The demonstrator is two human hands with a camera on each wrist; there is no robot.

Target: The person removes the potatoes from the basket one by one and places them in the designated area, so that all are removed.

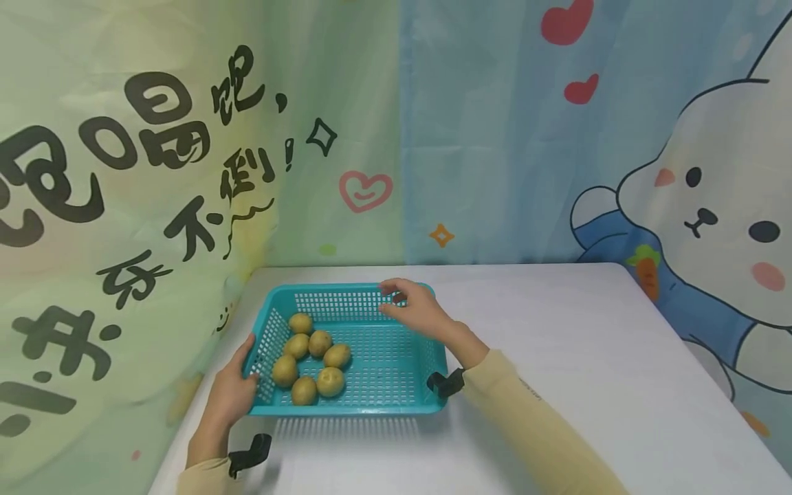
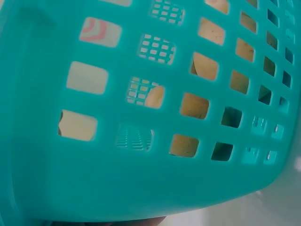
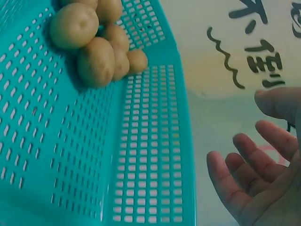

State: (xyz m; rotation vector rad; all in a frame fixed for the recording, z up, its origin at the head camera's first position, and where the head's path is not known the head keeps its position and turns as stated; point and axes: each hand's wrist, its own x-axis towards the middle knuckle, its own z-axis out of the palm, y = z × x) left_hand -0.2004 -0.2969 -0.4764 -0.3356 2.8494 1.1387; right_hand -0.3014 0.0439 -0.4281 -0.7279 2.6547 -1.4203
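A turquoise plastic basket [image 1: 390, 371] with a slotted floor and perforated walls is over the white table, its shadow falling below the near edge. Several potatoes [image 1: 297, 346] lie loose in its left half; in the right wrist view, potatoes [image 3: 96, 62] cluster near one end. At the left rim, my left hand [image 1: 230, 393] grips the basket, thumb over the edge and fingers outside. The left wrist view is mostly the basket's wall [image 2: 141, 183], with potatoes [image 2: 195, 105] showing through its holes. My right hand [image 1: 417, 309] holds nothing above the far right corner, its fingers [image 3: 249, 160] loosely bent.
The white table [image 1: 538, 323] extends to the right of the basket. Behind it hangs a printed cloth [image 1: 489, 137] with hearts, lettering and a cartoon rabbit. Black wrist mounts [image 1: 447, 383] sit at both sleeves.
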